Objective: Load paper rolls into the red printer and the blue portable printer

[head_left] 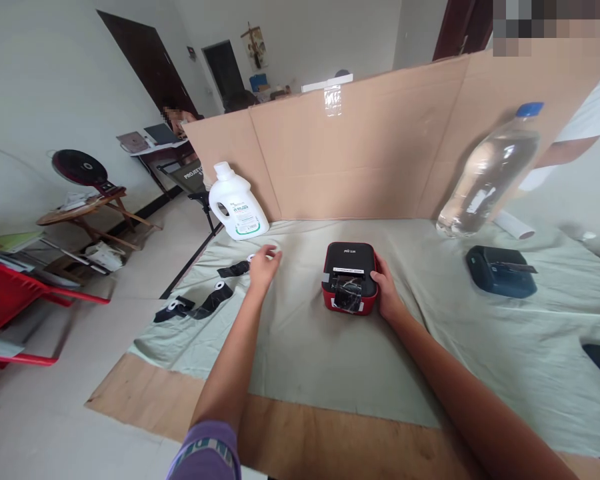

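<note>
A small red and black label printer (pixel 350 277) sits on the pale cloth (pixel 300 347) in the middle of the table. My right hand (pixel 389 293) rests against the printer's right side and grips it. My left hand (pixel 263 265) reaches to the left, fingers loosely curled over a small white roll beside a black strip (pixel 234 269). More black strips with white cores (pixel 200 305) lie near the cloth's left edge.
A white detergent jug (pixel 236 203) stands at the back left and a clear water bottle (pixel 490 172) at the back right, both before a cardboard wall (pixel 370 147). A dark blue printer (pixel 501 271) lies to the right. Another person's arm (pixel 570 150) shows at far right.
</note>
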Demonstrator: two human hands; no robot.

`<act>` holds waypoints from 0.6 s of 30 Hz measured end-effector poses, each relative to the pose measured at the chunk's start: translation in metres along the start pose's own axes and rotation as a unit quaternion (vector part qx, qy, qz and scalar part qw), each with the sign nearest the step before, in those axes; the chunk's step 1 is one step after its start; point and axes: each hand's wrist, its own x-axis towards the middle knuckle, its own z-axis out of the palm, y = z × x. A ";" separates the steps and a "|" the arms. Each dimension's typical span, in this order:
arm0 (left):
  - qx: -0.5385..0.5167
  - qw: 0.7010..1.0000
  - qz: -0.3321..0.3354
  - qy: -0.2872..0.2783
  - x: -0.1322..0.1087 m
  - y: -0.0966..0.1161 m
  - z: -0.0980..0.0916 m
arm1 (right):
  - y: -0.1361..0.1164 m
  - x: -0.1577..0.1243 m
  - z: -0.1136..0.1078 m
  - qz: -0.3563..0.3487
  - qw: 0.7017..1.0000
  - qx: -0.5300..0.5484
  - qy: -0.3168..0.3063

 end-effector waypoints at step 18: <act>0.306 0.949 0.059 0.042 -0.074 -0.025 -0.069 | -0.009 -0.002 0.003 0.007 1.000 0.005 0.008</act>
